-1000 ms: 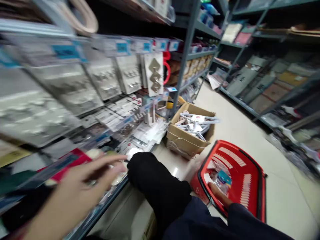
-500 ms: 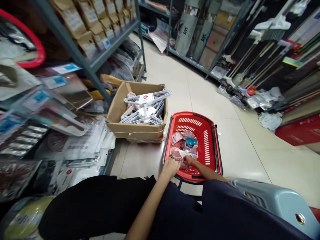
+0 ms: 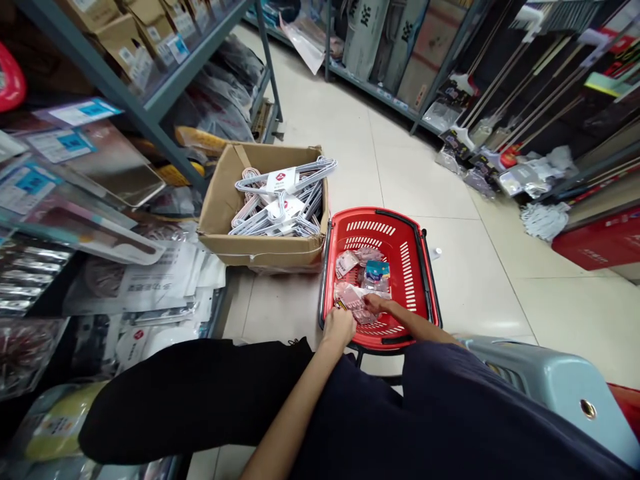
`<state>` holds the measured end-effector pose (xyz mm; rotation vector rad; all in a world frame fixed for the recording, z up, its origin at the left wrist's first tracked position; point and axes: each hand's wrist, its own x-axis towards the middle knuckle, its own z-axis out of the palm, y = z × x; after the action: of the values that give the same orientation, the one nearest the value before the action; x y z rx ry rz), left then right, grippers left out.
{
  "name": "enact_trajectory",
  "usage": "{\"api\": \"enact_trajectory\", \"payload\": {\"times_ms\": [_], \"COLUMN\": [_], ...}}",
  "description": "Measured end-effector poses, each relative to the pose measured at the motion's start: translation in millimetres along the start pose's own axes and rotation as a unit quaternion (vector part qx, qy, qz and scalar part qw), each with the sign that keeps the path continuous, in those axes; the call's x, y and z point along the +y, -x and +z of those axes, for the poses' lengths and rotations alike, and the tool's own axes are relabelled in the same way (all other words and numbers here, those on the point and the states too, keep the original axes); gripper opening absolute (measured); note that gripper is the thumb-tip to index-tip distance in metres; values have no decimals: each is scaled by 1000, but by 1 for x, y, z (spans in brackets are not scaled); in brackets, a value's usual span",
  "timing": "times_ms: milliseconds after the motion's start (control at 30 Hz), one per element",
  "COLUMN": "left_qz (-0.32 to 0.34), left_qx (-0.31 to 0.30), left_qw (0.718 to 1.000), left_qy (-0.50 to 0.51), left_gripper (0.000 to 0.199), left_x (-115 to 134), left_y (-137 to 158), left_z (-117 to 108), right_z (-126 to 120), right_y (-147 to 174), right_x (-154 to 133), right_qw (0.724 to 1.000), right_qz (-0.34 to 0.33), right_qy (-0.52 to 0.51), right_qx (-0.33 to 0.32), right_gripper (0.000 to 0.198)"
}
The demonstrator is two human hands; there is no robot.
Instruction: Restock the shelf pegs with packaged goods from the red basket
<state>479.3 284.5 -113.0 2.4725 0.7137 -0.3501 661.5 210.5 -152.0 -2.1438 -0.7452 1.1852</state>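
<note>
In the head view a red shopping basket (image 3: 425, 280) stands on the floor in front of my legs. Inside it lie several small packets, among them one with a blue label (image 3: 377, 271) and a white-and-pink one (image 3: 345, 264). My left hand (image 3: 340, 328) is closed at the near left of the basket, on the edge of a pink clear-wrapped packet (image 3: 353, 297) with a small yellow-and-black label. My right hand (image 3: 376, 304) reaches in from the right, its fingers closed on the same packet's right side. Its fingertips are partly hidden.
A cardboard box (image 3: 260, 248) of white wire hangers (image 3: 283, 200) stands left of the basket. Grey shelving (image 3: 150, 100) with packaged goods runs along the left. Brooms and mops (image 3: 505, 107) hang at the right. A pale blue plastic stool-like object (image 3: 555, 387) is close at my right.
The view has shifted slightly, so the basket and box appear a little higher and further left. Both hands stay at the pink packet, which lies flatter and shows more of its surface.
</note>
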Motion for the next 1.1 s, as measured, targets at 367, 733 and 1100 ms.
{"api": "enact_trajectory", "payload": {"times_ms": [367, 733, 1100], "left_qz": [-71, -50, -215], "left_qx": [143, 417, 746], "left_qw": [875, 714, 496], "left_qy": [457, 560, 388], "left_gripper": [27, 36, 34], "left_x": [1, -140, -141], "left_y": [10, 224, 461], "left_z": [-27, -171, -141], "right_z": [-63, 130, 349], "right_y": [64, 80, 188], "right_x": [-62, -274, -408], "right_qw": [977, 887, 675], "right_qz": [-120, -364, -604], "right_qy": [-165, -185, -123], "right_qx": [-56, -217, -404], "right_gripper": [41, 45, 31]}}
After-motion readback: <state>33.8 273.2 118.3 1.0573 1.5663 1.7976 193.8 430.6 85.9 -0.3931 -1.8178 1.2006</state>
